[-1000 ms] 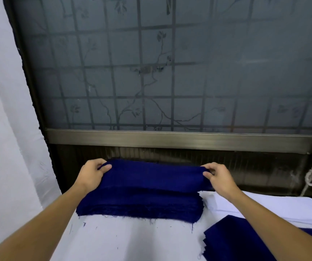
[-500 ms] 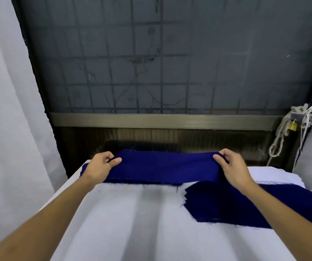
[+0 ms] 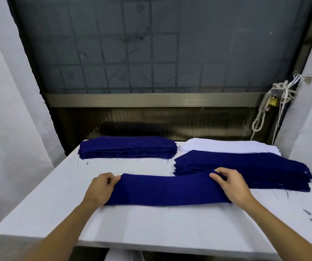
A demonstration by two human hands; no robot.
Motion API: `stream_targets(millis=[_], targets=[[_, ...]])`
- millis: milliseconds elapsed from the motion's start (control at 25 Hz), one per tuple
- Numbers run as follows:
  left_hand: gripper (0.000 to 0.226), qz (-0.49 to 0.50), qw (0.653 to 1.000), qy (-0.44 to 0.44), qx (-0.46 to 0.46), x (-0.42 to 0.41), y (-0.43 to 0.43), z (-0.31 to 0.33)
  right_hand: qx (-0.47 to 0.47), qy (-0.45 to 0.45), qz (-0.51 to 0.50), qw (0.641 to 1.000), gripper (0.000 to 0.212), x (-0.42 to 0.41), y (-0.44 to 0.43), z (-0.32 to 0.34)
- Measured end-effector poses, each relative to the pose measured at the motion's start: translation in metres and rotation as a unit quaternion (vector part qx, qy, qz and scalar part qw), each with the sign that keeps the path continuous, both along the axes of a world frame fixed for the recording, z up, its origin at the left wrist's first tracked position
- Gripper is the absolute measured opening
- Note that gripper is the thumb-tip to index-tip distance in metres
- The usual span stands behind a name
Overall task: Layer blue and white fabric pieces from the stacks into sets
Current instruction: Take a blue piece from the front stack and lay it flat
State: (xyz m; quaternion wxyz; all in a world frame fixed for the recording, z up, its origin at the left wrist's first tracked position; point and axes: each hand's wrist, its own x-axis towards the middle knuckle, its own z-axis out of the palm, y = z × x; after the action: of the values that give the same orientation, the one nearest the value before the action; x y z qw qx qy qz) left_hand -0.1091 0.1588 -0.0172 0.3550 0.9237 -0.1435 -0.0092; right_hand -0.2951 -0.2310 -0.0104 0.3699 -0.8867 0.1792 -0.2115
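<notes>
Progress looks early: one long dark-blue fabric strip (image 3: 168, 191) lies flat at mid-bench, its ends pinched by the left grip (image 3: 102, 189) and right grip (image 3: 230, 185), with no white piece on it yet. Behind wait a thick dark-blue fabric stack (image 3: 128, 147), a white fabric stack (image 3: 226, 145) and a fanned blue pile (image 3: 255, 170) meeting the strip's right end. Working room on the white bench (image 3: 151, 227) lies toward its near edge.

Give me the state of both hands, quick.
Left hand: grips the left end of the blue piece.
Right hand: grips its right end.
</notes>
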Motion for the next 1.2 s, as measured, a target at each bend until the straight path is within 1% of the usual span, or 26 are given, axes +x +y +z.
stream_targets(millis=[80,160,240,320,440,520,600,840,1000,1080,1200], targets=[[0.038,0.013,1.000,-0.022,-0.007,-0.010,0.004,-0.019,-0.036,0.031,-0.017,0.999,0.010,-0.015,0.002,-0.016],[0.036,0.021,0.997,-0.075,0.002,-0.018,0.006,-0.034,-0.091,0.058,-0.044,0.993,0.012,-0.027,0.003,-0.030],[0.034,0.023,0.994,-0.109,0.011,-0.019,0.008,-0.042,-0.138,0.064,-0.067,0.986,0.008,-0.032,0.003,-0.038],[0.034,0.024,0.994,-0.110,0.004,-0.016,0.007,-0.043,-0.161,0.071,-0.082,0.981,0.004,-0.030,0.004,-0.038],[0.034,0.036,0.993,-0.113,0.005,-0.016,0.005,-0.044,-0.181,0.076,-0.105,0.975,0.005,-0.027,0.002,-0.038],[0.033,0.041,0.992,-0.115,0.011,-0.016,0.005,-0.046,-0.182,0.070,-0.114,0.974,0.004,-0.026,0.001,-0.040],[0.033,0.043,0.993,-0.114,0.011,-0.015,0.005,-0.046,-0.165,0.064,-0.116,0.977,0.005,-0.026,0.000,-0.042],[0.030,0.046,0.993,-0.107,-0.006,-0.014,0.006,-0.048,-0.141,0.067,-0.124,0.980,0.019,-0.026,-0.001,-0.044],[0.029,0.061,0.994,-0.083,-0.043,-0.015,0.005,-0.047,-0.123,0.051,-0.131,0.982,0.022,-0.028,-0.002,-0.042],[0.030,0.074,0.993,-0.074,-0.056,-0.015,0.004,-0.047,-0.116,0.042,-0.130,0.984,0.022,-0.028,0.000,-0.040],[0.032,0.076,0.994,-0.056,-0.050,-0.007,0.005,-0.043,-0.116,0.023,-0.137,0.983,0.018,-0.030,0.004,-0.036]])
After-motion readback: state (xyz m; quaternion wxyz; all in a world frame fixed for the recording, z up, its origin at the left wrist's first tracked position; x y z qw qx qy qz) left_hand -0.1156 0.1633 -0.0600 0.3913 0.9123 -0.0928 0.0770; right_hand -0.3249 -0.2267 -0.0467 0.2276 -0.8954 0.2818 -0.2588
